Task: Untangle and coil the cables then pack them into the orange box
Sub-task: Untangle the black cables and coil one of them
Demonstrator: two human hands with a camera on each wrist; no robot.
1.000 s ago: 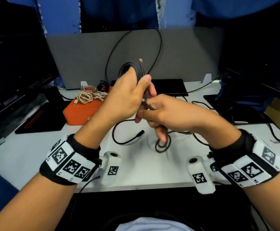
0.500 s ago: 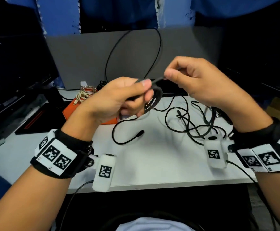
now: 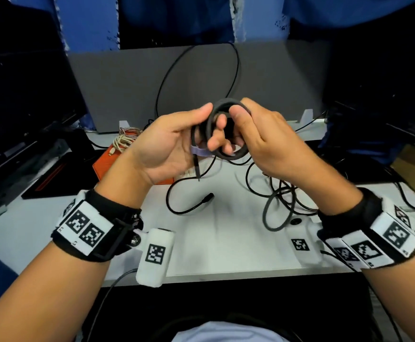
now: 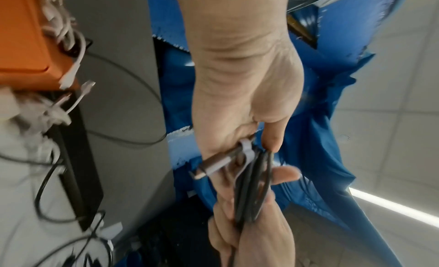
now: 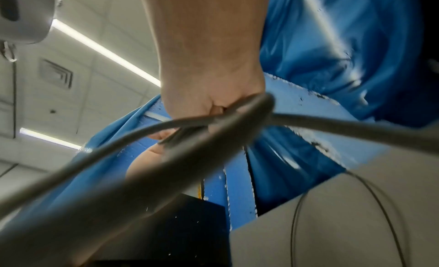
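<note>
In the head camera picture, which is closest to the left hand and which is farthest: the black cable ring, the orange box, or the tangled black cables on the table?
1. Black cable ring: held in the left hand itself, together with the right hand.
2. Orange box: on the table just behind the left hand.
3. Tangled black cables: farthest, across the table under the right wrist.

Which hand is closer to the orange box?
Left. The left hand holds the black coil just right of the orange box, partly over it; the right hand is farther right.
</note>
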